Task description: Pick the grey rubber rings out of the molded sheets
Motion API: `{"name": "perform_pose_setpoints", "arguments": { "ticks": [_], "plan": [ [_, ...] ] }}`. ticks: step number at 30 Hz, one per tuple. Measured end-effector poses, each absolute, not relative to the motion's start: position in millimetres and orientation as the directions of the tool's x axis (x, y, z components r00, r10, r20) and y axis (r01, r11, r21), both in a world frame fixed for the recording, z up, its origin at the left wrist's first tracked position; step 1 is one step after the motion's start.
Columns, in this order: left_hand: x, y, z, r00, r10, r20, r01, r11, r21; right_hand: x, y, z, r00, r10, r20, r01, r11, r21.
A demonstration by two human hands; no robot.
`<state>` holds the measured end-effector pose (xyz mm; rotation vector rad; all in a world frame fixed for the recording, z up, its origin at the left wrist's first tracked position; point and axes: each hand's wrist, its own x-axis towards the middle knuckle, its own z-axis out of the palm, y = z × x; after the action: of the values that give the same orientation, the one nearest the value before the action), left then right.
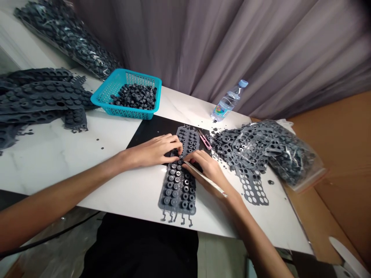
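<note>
A dark grey rubber sheet (178,189) studded with round moulded pieces lies lengthwise on the white table (58,154) in front of me. My left hand (155,150) rests on the sheet's middle, fingers curled and pressing it down. My right hand (204,166) is closed on a thin pale stick (204,178), whose tip meets the sheet by my left fingertips. A black mat (150,131) lies under the sheet's far end.
A teal basket (127,94) holds loose rubber rings. Stacked rubber sheets (37,100) lie at the left, punched-out sheets (246,150) and a plastic bag (292,160) at the right. A pink cutter (205,139) and a water bottle (227,102) sit beyond. Another filled bag (66,34) lies far left.
</note>
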<state>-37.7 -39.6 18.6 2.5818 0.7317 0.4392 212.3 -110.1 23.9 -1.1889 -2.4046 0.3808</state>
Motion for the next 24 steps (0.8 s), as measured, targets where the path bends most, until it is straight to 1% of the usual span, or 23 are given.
{"name": "perform_pose_setpoints", "arguments": {
  "ticks": [3,9,12,14,16,18,20,22,24],
  "plan": [
    [-38,-40,19,0.804,0.564,0.189,0.429,-0.769,0.473,209,-112,22,-0.527,0.813,0.246,0.714,0.581,-0.392],
    [-36,-39,15,0.792,0.578,0.199,0.446,-0.769,0.459,203,-111,11,-0.557,0.783,0.278,0.767,0.613,-0.189],
    [-35,-39,15,0.777,0.598,0.195,0.455,-0.749,0.482,199,-108,3,-0.539,0.781,0.315,0.786,0.601,-0.143],
    [-34,-39,15,0.772,0.609,0.183,0.459,-0.732,0.504,200,-106,1,-0.442,0.813,0.380,0.828,0.532,-0.175],
    [-34,-39,16,0.769,0.616,0.169,0.463,-0.720,0.517,206,-103,1,-0.283,0.848,0.448,0.872,0.422,-0.247],
    [-34,-39,17,0.768,0.618,0.166,0.465,-0.717,0.520,220,-101,3,-0.150,0.866,0.478,0.903,0.317,-0.291],
    [-34,-40,19,0.764,0.623,0.167,0.470,-0.715,0.518,238,-100,5,-0.106,0.872,0.478,0.926,0.262,-0.273],
    [-32,-42,19,0.758,0.629,0.172,0.479,-0.715,0.509,255,-100,8,-0.100,0.855,0.509,0.922,0.272,-0.276],
    [-31,-42,18,0.749,0.637,0.181,0.494,-0.719,0.489,263,-100,11,-0.097,0.836,0.541,0.899,0.307,-0.313]
  ]
}}
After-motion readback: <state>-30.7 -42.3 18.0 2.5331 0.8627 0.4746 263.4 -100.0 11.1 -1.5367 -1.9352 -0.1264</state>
